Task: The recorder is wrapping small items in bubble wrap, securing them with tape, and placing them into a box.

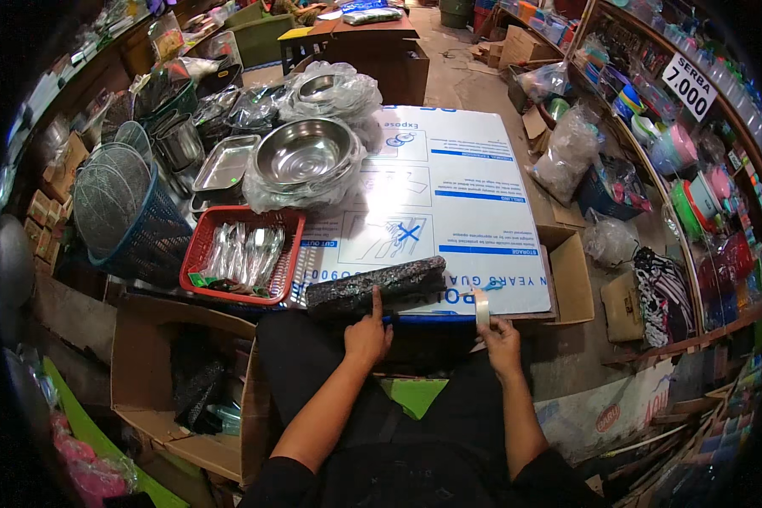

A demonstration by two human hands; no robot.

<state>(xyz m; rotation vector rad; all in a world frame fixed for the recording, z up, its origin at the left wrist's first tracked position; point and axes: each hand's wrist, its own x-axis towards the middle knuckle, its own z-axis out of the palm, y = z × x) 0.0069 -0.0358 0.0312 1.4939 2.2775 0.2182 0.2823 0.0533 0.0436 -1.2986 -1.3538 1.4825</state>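
Note:
A long bundle in dark, glossy patterned wrapping (381, 282) lies across the near edge of the white printed sheet (482, 222) on the table. My left hand (367, 333) rests at its near side, index finger extended onto the wrapping, holding nothing. To the right, my right hand (500, 340) grips a roll of clear or pale tape (482, 308) at the table's front edge. Small scissors with light blue handles (492, 287) lie just beyond the tape, partly hidden by it. Left of the bundle stands a red plastic basket (297, 254) holding many wrapped metal spoons or forks (247, 254).
Stainless steel bowls (305, 155) in plastic wrap and metal trays (227, 164) stand behind the basket. A blue basket (165, 222) with wire strainers is at left. Open cardboard boxes flank the table, one at the lower left (146, 355), another at right (574, 279). Shelves of plasticware line the right.

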